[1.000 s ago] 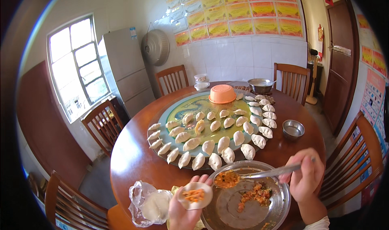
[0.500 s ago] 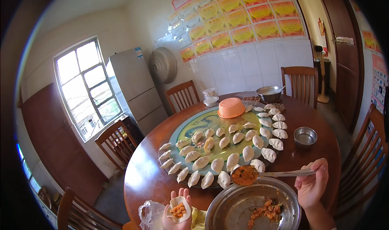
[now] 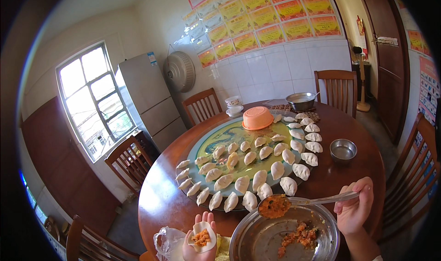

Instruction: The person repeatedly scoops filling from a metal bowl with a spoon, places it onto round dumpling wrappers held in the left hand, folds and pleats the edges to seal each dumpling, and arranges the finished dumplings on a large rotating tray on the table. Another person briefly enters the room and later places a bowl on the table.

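From where I stand, the person's left hand (image 3: 192, 252) is turned palm up, its fingers loosely extended and gripping nothing. A thin, round, white dough wrapper (image 3: 201, 226) simply rests across the palm and the lower parts of those fingers, with a small mound of orange, chopped filling (image 3: 200, 238) near its middle.

The right hand (image 3: 356, 211) has its fingers closed around the end of a long-handled, silvery metal spoon (image 3: 325, 198). The handle runs leftward from that grip, and the heaped bowl lies over the far-left rim of a wide, round, shiny metal basin (image 3: 262, 243); whether spoon and rim touch, I can't tell. The basin sits between the two sets of fingers, with a loose heap of the same filling on its floor. A yellow cloth (image 3: 223, 249) lies just right of the left fingers, a clear, crumpled plastic bag (image 3: 169, 242) to their left. Beyond both sets of fingertips, plump, white, pleated dumplings (image 3: 223, 182) ring the patterned round glass turntable (image 3: 274, 134).

To my eye, doing this well means keeping the left palm level and relaxed, so the wrapper neither slides nor stretches. I'd hold the filling to a modest mound at the centre, leaving the dough's edge clean, since grease there would probably spoil a seal. With so long a handle, the right fingers need a steady wrist, and the loaded spoon is safest above the basin.
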Demonstrator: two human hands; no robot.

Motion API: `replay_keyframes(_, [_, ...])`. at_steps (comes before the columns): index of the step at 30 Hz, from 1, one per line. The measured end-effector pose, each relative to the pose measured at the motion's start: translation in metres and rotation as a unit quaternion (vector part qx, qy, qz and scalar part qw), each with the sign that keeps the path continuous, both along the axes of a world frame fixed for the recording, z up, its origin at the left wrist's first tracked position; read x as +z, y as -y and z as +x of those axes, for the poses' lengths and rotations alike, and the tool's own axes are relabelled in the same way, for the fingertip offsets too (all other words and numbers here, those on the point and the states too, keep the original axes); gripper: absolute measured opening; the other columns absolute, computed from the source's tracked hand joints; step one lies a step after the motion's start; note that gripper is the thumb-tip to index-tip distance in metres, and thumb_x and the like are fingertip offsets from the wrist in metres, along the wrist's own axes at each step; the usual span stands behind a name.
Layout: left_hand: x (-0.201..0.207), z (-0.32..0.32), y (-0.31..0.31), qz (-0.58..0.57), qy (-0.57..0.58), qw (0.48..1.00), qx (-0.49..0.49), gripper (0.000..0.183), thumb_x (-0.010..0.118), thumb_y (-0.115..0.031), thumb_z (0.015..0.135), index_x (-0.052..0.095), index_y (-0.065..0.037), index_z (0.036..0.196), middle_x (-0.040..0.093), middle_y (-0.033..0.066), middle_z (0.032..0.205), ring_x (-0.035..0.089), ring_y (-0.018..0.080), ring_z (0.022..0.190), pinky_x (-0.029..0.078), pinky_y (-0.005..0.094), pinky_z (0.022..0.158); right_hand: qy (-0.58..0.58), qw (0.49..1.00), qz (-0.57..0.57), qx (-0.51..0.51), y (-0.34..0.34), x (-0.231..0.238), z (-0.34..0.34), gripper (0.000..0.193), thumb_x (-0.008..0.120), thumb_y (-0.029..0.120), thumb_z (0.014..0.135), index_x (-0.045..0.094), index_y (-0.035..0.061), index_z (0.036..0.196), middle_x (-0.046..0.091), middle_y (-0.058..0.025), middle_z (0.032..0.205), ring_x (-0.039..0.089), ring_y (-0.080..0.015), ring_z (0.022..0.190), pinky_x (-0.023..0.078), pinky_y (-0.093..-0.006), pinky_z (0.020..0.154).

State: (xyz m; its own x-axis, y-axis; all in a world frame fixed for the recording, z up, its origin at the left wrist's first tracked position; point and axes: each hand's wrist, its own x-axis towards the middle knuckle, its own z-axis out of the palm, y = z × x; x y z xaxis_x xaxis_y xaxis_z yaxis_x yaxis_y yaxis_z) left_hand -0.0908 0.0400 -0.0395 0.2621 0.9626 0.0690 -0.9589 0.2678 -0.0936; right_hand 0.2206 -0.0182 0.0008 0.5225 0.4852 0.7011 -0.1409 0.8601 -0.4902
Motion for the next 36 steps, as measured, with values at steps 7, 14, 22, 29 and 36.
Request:
replay_keyframes(7, [-0.003, -0.001, 0.001, 0.018, 0.02, 1.0, -0.011, 0.047, 0.026, -0.014, 0.09, 0.026, -0.002, 0.136, 0.02, 0.0178, 0.143, 0.014, 0.0279, 0.134, 0.026, 0.0411, 0.106, -0.014, 1.0, -0.004, 0.001, 0.001, -0.001, 0.002, 0.029, 0.027, 0.028, 0.097, 0.039, 0.0047, 0.085, 0.052, -0.0109, 0.054, 0.045, -0.0164, 0.039, 0.036, -0.0247, 0.034])
replay_keyframes(14, [0.008, 0.003, 0.006, -0.071, -0.052, 0.995, 0.039, 0.046, 0.03, -0.012, 0.09, 0.028, 0.001, 0.134, 0.038, 0.0188, 0.134, 0.045, 0.0236, 0.117, 0.031, 0.0388, 0.102, -0.018, 1.0, 0.008, 0.02, 0.001, -0.002, 0.002, 0.028, 0.026, 0.028, 0.097, 0.039, 0.0047, 0.086, 0.052, -0.011, 0.054, 0.046, -0.0162, 0.04, 0.036, -0.0242, 0.035])
replay_keyframes(22, [0.005, 0.004, 0.003, -0.028, -0.034, 0.999, 0.01, 0.046, 0.031, -0.011, 0.09, 0.029, 0.001, 0.134, 0.044, 0.017, 0.126, 0.047, 0.0194, 0.099, 0.034, 0.0375, 0.099, -0.021, 1.0, 0.001, 0.018, 0.002, -0.002, 0.003, 0.028, 0.027, 0.027, 0.097, 0.039, 0.0045, 0.086, 0.054, -0.0123, 0.056, 0.047, -0.0169, 0.041, 0.037, -0.0247, 0.036])
replay_keyframes(29, [-0.003, -0.001, 0.0, -0.008, -0.027, 1.0, -0.006, 0.046, 0.033, -0.01, 0.089, 0.029, 0.001, 0.134, 0.049, 0.0154, 0.118, 0.049, 0.0158, 0.084, 0.035, 0.0364, 0.097, -0.014, 0.999, -0.002, 0.034, 0.002, -0.003, 0.004, 0.029, 0.027, 0.028, 0.097, 0.04, 0.004, 0.087, 0.054, -0.0128, 0.057, 0.047, -0.0172, 0.041, 0.038, -0.0257, 0.037])
replay_keyframes(36, [0.0, -0.001, 0.003, -0.024, -0.052, 0.998, 0.006, 0.046, 0.035, -0.008, 0.088, 0.03, 0.001, 0.133, 0.054, 0.0117, 0.105, 0.041, 0.0112, 0.063, 0.038, 0.0344, 0.093, -0.009, 0.999, 0.0, 0.037, 0.002, -0.004, 0.005, 0.029, 0.027, 0.027, 0.097, 0.04, 0.0034, 0.087, 0.054, -0.0142, 0.058, 0.049, -0.0187, 0.042, 0.04, -0.0261, 0.037])
